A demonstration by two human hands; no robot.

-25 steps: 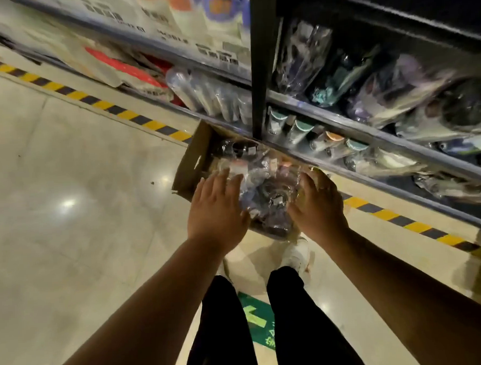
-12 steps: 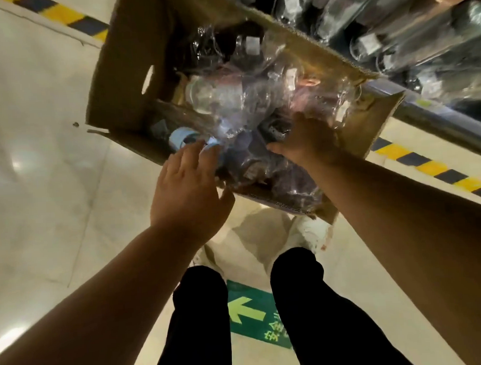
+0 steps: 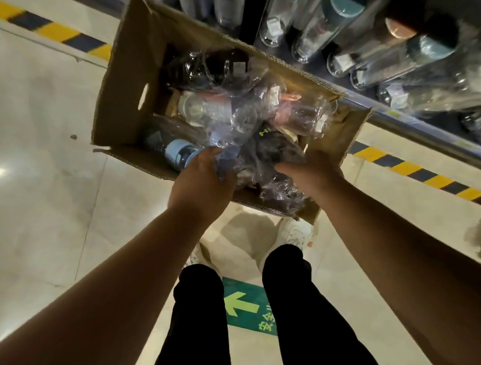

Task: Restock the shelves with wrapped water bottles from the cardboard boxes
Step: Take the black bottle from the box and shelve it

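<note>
Head view
Box: the cardboard box (image 3: 125,85) stands open on the floor, hard against the foot of the shelf (image 3: 424,131).
Stock in box: wrapped water bottles (image 3: 230,111) lie loose in crinkled clear plastic and cover the bottom. Among them are a blue-capped bottle (image 3: 180,153) at the near left and a dark wrapped bottle (image 3: 276,153) at the near right.
Left hand: the left hand (image 3: 203,184) reaches over the near wall. Its fingers bend down into the wrap just beside the blue-capped bottle, thumb spread against the plastic. Whether it has closed on anything cannot be told.
Right hand: the right hand (image 3: 313,173) is at the near right corner with its thumb laid along the dark wrapped bottle. The fingers are hidden behind the wrap, so its grip cannot be told.
Done: shelved bottles (image 3: 338,40) lie in rows above the box.
Left: judging by the full box, most of the restocking remains, and no bottle is lifted clear yet.
Step in hand: likely picking the next bottle out.
</note>
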